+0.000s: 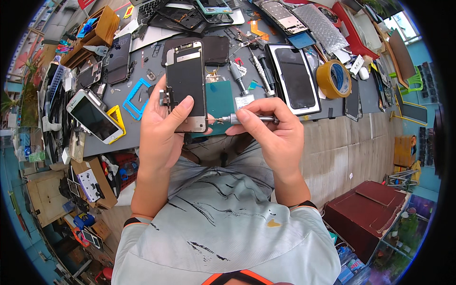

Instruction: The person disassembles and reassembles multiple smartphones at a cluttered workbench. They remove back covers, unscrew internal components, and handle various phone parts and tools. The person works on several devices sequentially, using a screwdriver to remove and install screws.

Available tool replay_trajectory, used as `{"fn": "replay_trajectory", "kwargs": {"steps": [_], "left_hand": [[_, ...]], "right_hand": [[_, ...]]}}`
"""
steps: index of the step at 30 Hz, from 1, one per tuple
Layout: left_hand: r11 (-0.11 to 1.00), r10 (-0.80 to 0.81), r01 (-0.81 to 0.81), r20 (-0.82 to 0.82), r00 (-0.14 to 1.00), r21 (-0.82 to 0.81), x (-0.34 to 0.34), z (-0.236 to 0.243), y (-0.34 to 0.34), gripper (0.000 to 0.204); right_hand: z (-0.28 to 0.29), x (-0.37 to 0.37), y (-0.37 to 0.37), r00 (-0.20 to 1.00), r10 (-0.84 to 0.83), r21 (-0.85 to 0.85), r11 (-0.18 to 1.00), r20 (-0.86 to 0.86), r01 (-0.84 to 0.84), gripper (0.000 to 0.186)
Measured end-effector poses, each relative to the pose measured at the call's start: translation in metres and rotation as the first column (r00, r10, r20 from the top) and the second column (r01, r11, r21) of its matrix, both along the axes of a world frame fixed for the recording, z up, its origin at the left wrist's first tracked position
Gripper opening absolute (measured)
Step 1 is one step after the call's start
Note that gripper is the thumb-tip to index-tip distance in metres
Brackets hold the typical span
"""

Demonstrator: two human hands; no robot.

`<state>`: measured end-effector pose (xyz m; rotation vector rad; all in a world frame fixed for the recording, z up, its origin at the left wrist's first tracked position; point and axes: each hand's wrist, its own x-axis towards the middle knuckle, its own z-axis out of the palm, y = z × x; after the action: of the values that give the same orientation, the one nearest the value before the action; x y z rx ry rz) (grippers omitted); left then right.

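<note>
Illumination bright, largely even. Overexposed glare at the pale framed window (402,23), upper right; highlights on the crinkled silver bubble-wrap sheet (322,28). Bare left hand (160,124) and bare right hand (275,130) acceptably sharp. Fisheye rim curved, softened, bordered black.

The flat black phone screen (184,78) hides most fingers of my left hand (159,126) and some of the flat green mat (219,99). My silver metal screwdriver (232,118) has a tip too small to make out. The top edge cuts off the black-keyed silver laptop (151,12)
</note>
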<state>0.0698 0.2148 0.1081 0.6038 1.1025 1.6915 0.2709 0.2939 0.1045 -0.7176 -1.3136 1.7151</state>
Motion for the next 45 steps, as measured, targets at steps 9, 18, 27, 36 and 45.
{"fn": "replay_trajectory", "kwargs": {"steps": [9, 18, 27, 36, 45], "left_hand": [[0.999, -0.041, 0.038, 0.089, 0.995, 0.034, -0.001, 0.003, 0.002, 0.071], [0.998, -0.036, 0.033, 0.067, 0.997, 0.045, -0.001, 0.001, 0.000, 0.069], [0.998, -0.048, 0.045, 0.066, 0.997, 0.044, -0.002, 0.002, -0.001, 0.069], [0.997, 0.071, -0.069, -0.112, 0.991, 0.025, 0.005, 0.002, 0.003, 0.066], [0.997, 0.076, -0.075, -0.179, 0.981, 0.011, 0.005, 0.005, 0.012, 0.063]], "right_hand": [[-0.005, 0.002, -0.005, 0.998, -0.036, 0.033, 0.999, -0.052, 0.038, 0.014], [-0.010, -0.001, -0.004, 0.996, -0.035, 0.047, 0.998, -0.088, 0.040, 0.015], [-0.008, 0.000, -0.005, 0.996, -0.044, 0.029, 0.998, -0.078, 0.047, 0.014], [0.000, -0.001, -0.002, 0.994, -0.052, 0.059, 0.997, 0.092, 0.046, 0.011], [-0.016, 0.001, 0.016, 0.996, 0.015, 0.340, 0.939, 0.083, -0.043, 0.020]]}}
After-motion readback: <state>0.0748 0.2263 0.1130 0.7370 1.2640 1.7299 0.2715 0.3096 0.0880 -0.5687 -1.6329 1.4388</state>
